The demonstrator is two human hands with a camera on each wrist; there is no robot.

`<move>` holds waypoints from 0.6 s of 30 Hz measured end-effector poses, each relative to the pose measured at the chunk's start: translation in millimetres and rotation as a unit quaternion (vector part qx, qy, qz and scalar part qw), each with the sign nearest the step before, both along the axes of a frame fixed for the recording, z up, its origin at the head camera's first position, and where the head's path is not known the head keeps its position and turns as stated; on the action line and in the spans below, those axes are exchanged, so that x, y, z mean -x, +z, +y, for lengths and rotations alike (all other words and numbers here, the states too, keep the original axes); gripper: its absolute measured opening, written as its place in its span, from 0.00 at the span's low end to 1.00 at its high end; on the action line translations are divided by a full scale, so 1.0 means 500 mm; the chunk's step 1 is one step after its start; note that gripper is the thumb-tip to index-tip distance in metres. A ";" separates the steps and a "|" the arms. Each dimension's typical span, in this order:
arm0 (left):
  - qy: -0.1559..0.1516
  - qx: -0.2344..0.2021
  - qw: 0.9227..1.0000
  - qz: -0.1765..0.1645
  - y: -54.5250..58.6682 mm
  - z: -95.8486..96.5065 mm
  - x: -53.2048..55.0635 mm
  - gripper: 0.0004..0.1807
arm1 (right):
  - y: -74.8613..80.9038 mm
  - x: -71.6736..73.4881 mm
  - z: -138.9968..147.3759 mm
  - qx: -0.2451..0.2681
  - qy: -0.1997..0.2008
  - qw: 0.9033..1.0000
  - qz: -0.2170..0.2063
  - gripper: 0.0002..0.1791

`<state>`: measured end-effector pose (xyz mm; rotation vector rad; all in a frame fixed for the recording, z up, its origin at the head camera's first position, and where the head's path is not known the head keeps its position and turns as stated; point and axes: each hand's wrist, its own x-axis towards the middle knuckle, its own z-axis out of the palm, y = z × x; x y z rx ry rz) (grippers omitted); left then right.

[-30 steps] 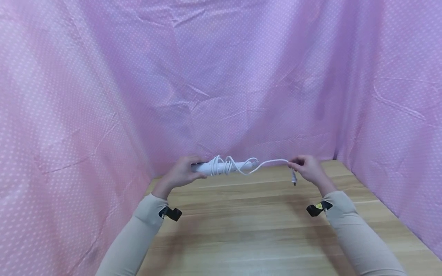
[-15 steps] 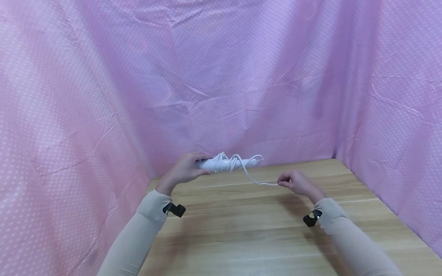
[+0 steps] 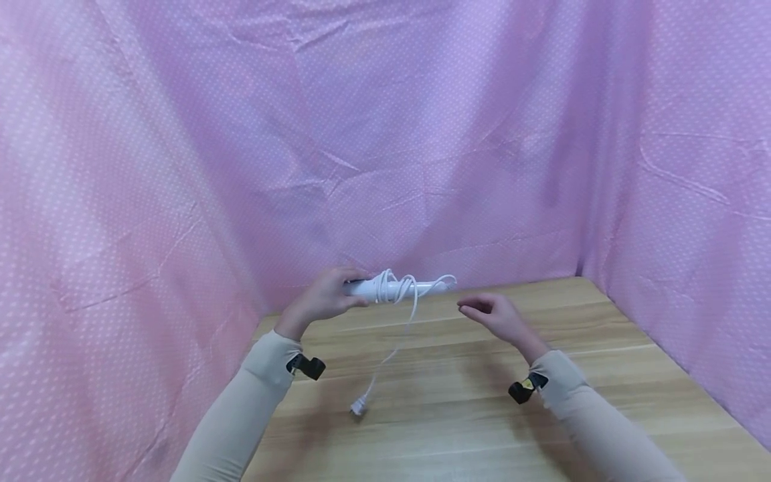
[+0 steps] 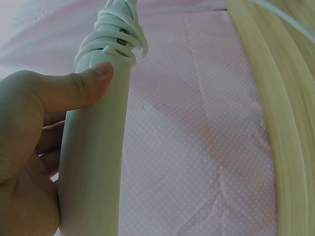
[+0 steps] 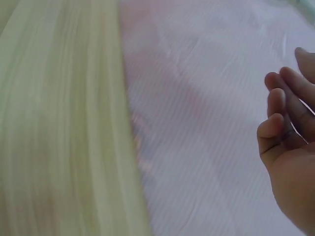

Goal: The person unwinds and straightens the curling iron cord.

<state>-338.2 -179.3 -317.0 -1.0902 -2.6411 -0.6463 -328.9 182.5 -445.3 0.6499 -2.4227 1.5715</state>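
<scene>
My left hand (image 3: 325,296) grips one end of a white, tube-shaped electric appliance (image 3: 363,289), held sideways near the back of the table. In the left wrist view the thumb lies along its smooth handle (image 4: 96,152), just short of the wound white cord (image 4: 110,42). Fingers behind the handle are partly hidden. A loose length of the cord (image 3: 413,311) hangs down to a white plug (image 3: 358,406), low over the table. To the right, my right hand (image 3: 496,318) holds nothing; in the right wrist view its fingers (image 5: 276,102) are loosely bent.
Underneath is a wood-grain table (image 3: 446,415). Pink dotted cloth (image 3: 385,167) hangs behind it and along both sides, meeting the table's back edge close behind the appliance. A small black camera (image 3: 306,367) sits on the left wrist, another camera (image 3: 527,388) on the right.
My right hand has let go of the cord and moved left toward the appliance. The plug end has dropped and swung left. My left hand keeps its grip, shifted slightly right.
</scene>
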 end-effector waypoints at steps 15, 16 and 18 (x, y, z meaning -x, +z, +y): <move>0.018 -0.031 0.999 -0.002 -0.002 -0.011 0.007 0.22 | 0.072 -0.042 -0.076 0.079 0.074 0.994 0.019 0.15; 0.021 -0.031 0.999 -0.001 -0.002 -0.010 0.007 0.22 | 0.074 -0.042 -0.080 0.080 0.076 0.994 0.022 0.15; 0.026 -0.031 0.999 0.005 -0.004 -0.011 0.007 0.22 | 0.077 -0.042 -0.091 0.083 0.082 0.993 0.026 0.15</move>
